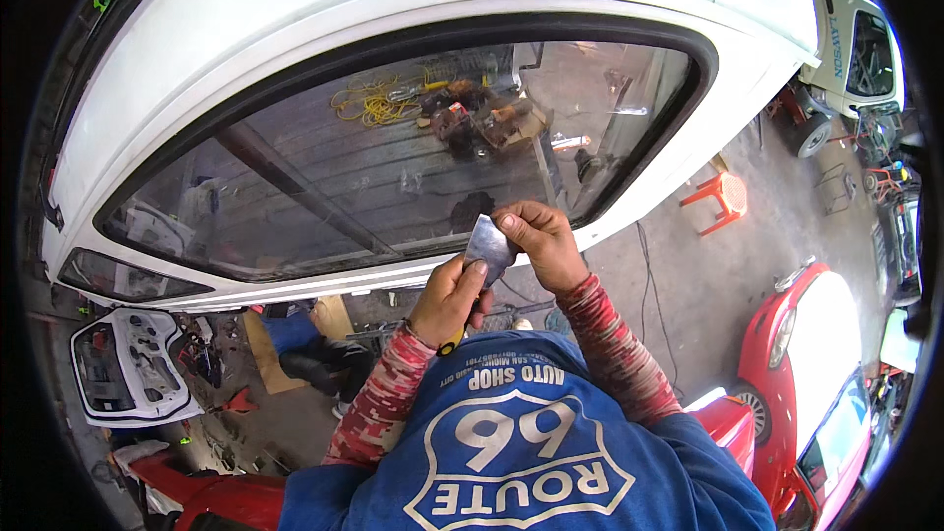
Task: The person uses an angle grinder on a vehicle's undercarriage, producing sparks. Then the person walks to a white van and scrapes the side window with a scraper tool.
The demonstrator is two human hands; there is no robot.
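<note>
My left hand (448, 301) is closed around a putty knife, its thumb lying flat on the wide metal blade (489, 248). Below that hand a bit of the yellow and black handle (452, 343) shows; the rest is hidden by the fingers. My right hand (547, 242) pinches the far right corner of the blade between thumb and fingers. Both hands are held up in front of my chest, by the lower edge of a white vehicle's dark-framed side window (393, 152). Whether any filler is on the blade, I cannot make out.
The white vehicle body (747, 29) spans the far side. An orange stool (726, 199) and a dark cable (649, 275) are on the floor to the right, before a red car (782, 334). On the left lie a detached white door (128, 366) and a person in dark trousers (329, 364).
</note>
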